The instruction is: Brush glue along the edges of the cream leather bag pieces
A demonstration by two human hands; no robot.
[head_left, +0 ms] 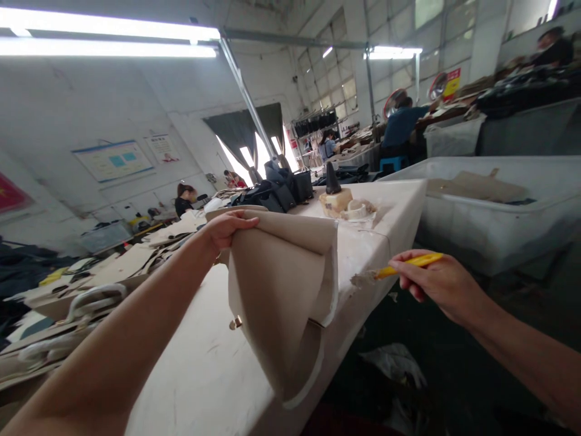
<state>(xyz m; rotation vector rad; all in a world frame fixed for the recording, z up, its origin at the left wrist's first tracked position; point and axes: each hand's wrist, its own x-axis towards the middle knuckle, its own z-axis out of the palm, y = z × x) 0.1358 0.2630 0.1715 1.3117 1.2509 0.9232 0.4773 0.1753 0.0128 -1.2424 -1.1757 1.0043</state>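
My left hand (pixel 226 231) is closed on the top edge of a beige leather bag piece (pixel 276 290), holding it up over the white worktable (pixel 200 363). The piece hangs folded, with a small brass stud on its left edge. My right hand (pixel 436 280) pinches a yellow-handled brush (pixel 399 267) whose bristle tip points left, close to the right edge of the leather, not touching it.
A block, a dark cone and a tape roll (pixel 347 204) sit at the table's far end, with dark bags (pixel 276 191) beyond. Leather cut-outs and straps (pixel 91 297) lie at left. A large white bin (pixel 494 209) stands at right. Several people work in the background.
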